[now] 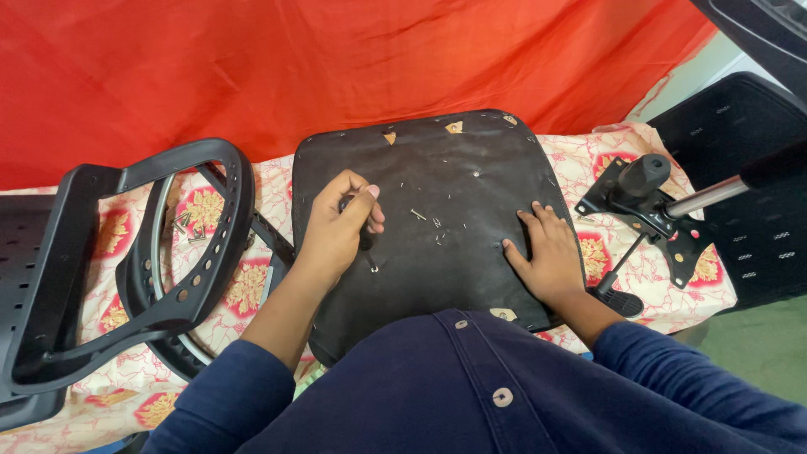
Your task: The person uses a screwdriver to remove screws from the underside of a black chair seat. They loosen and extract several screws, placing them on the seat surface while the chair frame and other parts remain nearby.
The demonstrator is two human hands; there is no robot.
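Head view: red cloth backdrop (378, 59) behind a floral-patterned covered table (244, 286). Flat on it, underside up, a dark brown padded chair seat (437, 210), loose small metal screws (418, 214) scattered across it. Left hand (336, 231) fisted around a small dark-handled screwdriver (366, 244), tip down on the seat, apparently driving a fastener. Right hand (551, 256) pressed flat, fingers spread, steadying the seat. Off right, a black metal tilt mechanism (643, 202); off left, a black plastic chair frame (126, 269).

Matt dark seat pad (437, 227), glossy black plastic frame (160, 244), shiny metal lever (702, 198), creased red cloth (336, 67)
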